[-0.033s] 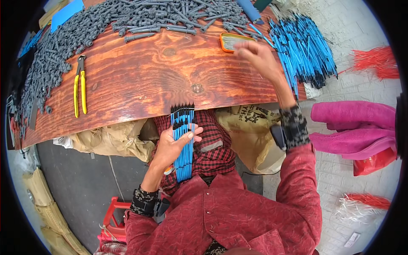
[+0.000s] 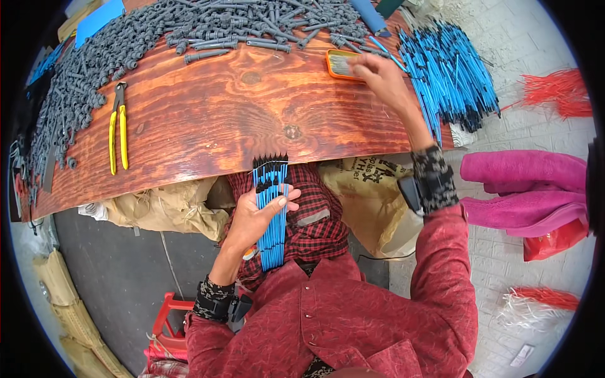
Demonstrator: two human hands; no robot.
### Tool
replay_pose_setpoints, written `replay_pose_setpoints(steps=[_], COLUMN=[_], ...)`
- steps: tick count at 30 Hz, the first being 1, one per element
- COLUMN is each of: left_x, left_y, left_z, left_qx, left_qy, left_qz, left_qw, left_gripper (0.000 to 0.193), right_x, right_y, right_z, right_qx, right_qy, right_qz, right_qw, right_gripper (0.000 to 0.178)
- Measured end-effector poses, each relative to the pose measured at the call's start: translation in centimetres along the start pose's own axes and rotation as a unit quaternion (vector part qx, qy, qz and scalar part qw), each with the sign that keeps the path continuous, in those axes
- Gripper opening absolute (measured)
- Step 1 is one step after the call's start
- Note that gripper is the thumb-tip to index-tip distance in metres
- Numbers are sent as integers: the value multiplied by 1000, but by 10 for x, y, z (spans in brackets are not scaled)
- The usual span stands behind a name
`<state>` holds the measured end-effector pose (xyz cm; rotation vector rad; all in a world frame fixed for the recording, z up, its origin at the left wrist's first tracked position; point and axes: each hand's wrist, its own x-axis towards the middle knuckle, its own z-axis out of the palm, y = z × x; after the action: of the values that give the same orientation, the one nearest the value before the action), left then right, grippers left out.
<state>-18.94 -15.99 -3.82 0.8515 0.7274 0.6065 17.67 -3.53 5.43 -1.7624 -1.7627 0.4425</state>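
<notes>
A row of thin blue tubes with black pointed tips (image 2: 271, 242) is gripped by my left hand (image 2: 252, 217), its thumb across them, in front of the table edge. Their tips point away from me, and a thin, light strand runs across just below them. At the table's far right, my right hand (image 2: 383, 79) reaches to a small orange tray (image 2: 329, 68) of thin silvery pieces (image 2: 343, 62). Its thumb and fingertips are pinched together over the tray's right side. Whatever lies between those fingertips is too small to make out.
Grey plastic fittings (image 2: 208, 28) pile along the back and left of the wooden table (image 2: 208, 107). Yellow-handled pliers (image 2: 118, 129) lie at left. Many blue tubes (image 2: 450, 75) are heaped right of my right hand. Paper sacks (image 2: 167, 208) sit under the front edge.
My right hand has shifted slightly, and its fingertips look more closed over the tray. The left hand and its blue tubes stay in place.
</notes>
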Motion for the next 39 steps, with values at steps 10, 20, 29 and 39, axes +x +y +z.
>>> replay_pose_setpoints(steps=[10,20,29,39], left_x=[-5,-5,-7,-5], left_y=[4,6,6,7], left_z=[-1,4,5,8], left_qx=[12,-4,-3,-7], left_qy=[6,24,33,26], left_qz=[-27,-12,-15,-22], left_qw=[1000,1000,999,999], left_gripper=[30,39,37,36], right_x=[40,37,24,-94], right_y=[21,35,-10,-72], right_z=[18,6,0,80], right_qx=[-254,-164,171,206], right_qy=[0,163,143,-219], right_qz=[-60,-195,-86,-84], right_qw=[965,953,971,950], right_gripper=[15,14,19,16])
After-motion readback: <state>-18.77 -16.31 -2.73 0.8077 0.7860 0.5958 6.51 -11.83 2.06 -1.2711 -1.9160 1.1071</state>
